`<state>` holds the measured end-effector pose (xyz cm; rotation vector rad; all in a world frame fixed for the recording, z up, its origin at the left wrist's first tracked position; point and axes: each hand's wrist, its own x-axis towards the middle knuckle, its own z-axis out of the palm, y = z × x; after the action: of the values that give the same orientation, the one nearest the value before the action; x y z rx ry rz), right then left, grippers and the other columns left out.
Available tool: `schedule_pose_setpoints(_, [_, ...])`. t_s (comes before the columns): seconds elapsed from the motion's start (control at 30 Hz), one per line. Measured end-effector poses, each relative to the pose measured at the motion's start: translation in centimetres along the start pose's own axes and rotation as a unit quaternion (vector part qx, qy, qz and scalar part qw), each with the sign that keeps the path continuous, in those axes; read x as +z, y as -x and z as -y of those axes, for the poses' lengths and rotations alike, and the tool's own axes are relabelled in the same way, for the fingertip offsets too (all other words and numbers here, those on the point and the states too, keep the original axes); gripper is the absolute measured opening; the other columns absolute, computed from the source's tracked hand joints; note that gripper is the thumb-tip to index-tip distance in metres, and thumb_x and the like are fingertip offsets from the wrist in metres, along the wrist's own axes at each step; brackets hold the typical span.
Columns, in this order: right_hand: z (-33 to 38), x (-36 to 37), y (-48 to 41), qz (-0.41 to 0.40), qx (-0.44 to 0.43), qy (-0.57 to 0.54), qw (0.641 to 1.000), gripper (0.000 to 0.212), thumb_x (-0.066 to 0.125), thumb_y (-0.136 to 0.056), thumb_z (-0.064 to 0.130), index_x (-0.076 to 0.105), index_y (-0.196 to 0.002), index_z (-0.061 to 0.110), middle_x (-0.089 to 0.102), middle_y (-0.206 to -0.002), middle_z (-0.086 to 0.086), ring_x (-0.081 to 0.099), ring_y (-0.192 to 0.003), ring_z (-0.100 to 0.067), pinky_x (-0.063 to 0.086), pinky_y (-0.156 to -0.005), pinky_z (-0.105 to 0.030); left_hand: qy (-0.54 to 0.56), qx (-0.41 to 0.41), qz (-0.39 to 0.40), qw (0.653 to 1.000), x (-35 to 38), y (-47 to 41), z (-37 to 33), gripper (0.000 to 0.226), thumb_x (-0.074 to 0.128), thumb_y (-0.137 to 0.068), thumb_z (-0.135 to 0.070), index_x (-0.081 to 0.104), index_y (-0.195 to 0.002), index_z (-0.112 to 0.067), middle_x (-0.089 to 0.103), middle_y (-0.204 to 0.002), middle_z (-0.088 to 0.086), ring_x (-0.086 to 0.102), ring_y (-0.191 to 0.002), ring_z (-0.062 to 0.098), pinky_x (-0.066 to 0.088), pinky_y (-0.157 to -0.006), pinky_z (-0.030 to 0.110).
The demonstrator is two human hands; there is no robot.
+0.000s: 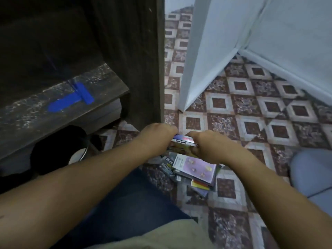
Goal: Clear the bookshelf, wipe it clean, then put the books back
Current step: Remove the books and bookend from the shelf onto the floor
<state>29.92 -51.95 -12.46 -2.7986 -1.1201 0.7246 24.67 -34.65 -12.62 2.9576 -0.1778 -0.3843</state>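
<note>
Books, a small stack, are gripped at either end by the left hand and right hand, fingers curled round them, just above a loose pile of books on the floor. Bookshelf, dark wood, stands to the left; its shelf board bears dust streaks and blue tape. Patterned tile floor; pale door ajar beside the shelf.

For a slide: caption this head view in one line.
The left hand and right hand grip books at a floor pile beside the dusty bookshelf.
</note>
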Motion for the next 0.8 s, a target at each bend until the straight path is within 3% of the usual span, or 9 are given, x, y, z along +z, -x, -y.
schedule_pose_setpoints(0.17, [-5.0, 5.5, -1.9, 0.017, 0.044, -0.059, 0.997, 0.042, 0.052, -0.096, 0.024, 0.044, -0.137, 0.020, 0.064, -0.111, -0.012, 0.060, -0.092, -0.032, 0.051, -0.072, -0.038, 0.013, 0.007, 0.073, 0.997, 3.8, -4.2, -1.0, 0.026, 0.058, -0.093, -0.017, 0.054, -0.118, -0.017, 0.054, -0.116, 0.005, 0.054, -0.105, 0.026, 0.044, -0.077, 0.034])
schedule_pose_setpoints(0.27, [-7.0, 8.9, -3.8, 0.004, 0.078, -0.021, 0.997, 0.044, 0.052, -0.096, 0.021, 0.041, -0.139, 0.021, 0.063, -0.112, -0.014, 0.061, -0.095, -0.034, 0.050, -0.068, -0.036, 0.038, -0.029, 0.062, 0.997, 4.9, -5.2, -0.7, 0.034, 0.056, -0.096, -0.026, 0.052, -0.128, -0.016, 0.052, -0.125, 0.004, 0.053, -0.112, 0.026, 0.048, -0.091, 0.041])
schedule_pose_setpoints(0.37, [-8.7, 12.1, -6.1, -0.034, 0.117, 0.006, 0.992, 0.046, 0.049, -0.096, 0.011, 0.040, -0.140, 0.021, 0.061, -0.120, -0.012, 0.061, -0.099, -0.033, 0.046, -0.066, -0.036, 0.056, -0.029, 0.045, 0.997, 5.8, -6.2, -0.6, 0.034, 0.053, -0.097, -0.027, 0.051, -0.128, -0.015, 0.052, -0.123, 0.006, 0.052, -0.110, 0.025, 0.048, -0.091, 0.041])
schedule_pose_setpoints(0.5, [-10.2, 17.0, -8.5, -0.084, 0.139, 0.011, 0.987, 0.057, 0.049, -0.095, 0.008, 0.028, -0.148, 0.013, 0.032, -0.154, -0.011, 0.039, -0.136, -0.029, 0.038, -0.102, -0.046, 0.063, -0.025, 0.053, 0.996, 7.0, -6.9, -0.1, 0.037, 0.053, -0.096, -0.031, 0.049, -0.130, -0.017, 0.052, -0.120, 0.004, 0.051, -0.109, 0.024, 0.048, -0.088, 0.037])
schedule_pose_setpoints(0.57, [-10.3, 20.0, -9.0, -0.062, 0.152, 0.015, 0.986, 0.061, 0.048, -0.096, 0.010, 0.020, -0.151, 0.012, 0.025, -0.156, -0.013, 0.031, -0.140, -0.032, 0.032, -0.108, -0.050, 0.061, -0.031, 0.071, 0.995, 7.6, -7.0, 0.0, 0.036, 0.053, -0.096, -0.031, 0.048, -0.129, -0.017, 0.051, -0.124, 0.005, 0.051, -0.109, 0.025, 0.048, -0.088, 0.039])
schedule_pose_setpoints(0.7, [-9.5, 26.4, -8.3, 0.077, 0.151, -0.006, 0.986, 0.051, 0.048, -0.096, 0.012, 0.029, -0.143, 0.015, 0.032, -0.146, -0.014, 0.039, -0.128, -0.033, 0.044, -0.095, -0.046, 0.051, -0.042, 0.092, 0.994, 8.6, -7.2, 0.3, 0.041, 0.054, -0.095, -0.033, 0.046, -0.132, -0.019, 0.051, -0.128, 0.003, 0.052, -0.113, 0.025, 0.049, -0.090, 0.041])
schedule_pose_setpoints(0.8, [-8.8, 29.3, -7.6, 0.145, 0.157, -0.081, 0.973, 0.071, 0.054, -0.092, 0.006, 0.017, -0.151, 0.019, 0.007, -0.159, -0.013, 0.014, -0.144, -0.036, 0.030, -0.113, -0.049, 0.051, -0.041, 0.099, 0.993, 9.1, -7.4, 0.6, 0.044, 0.055, -0.094, -0.033, 0.044, -0.135, -0.020, 0.049, -0.130, 0.002, 0.050, -0.116, 0.024, 0.047, -0.090, 0.037])
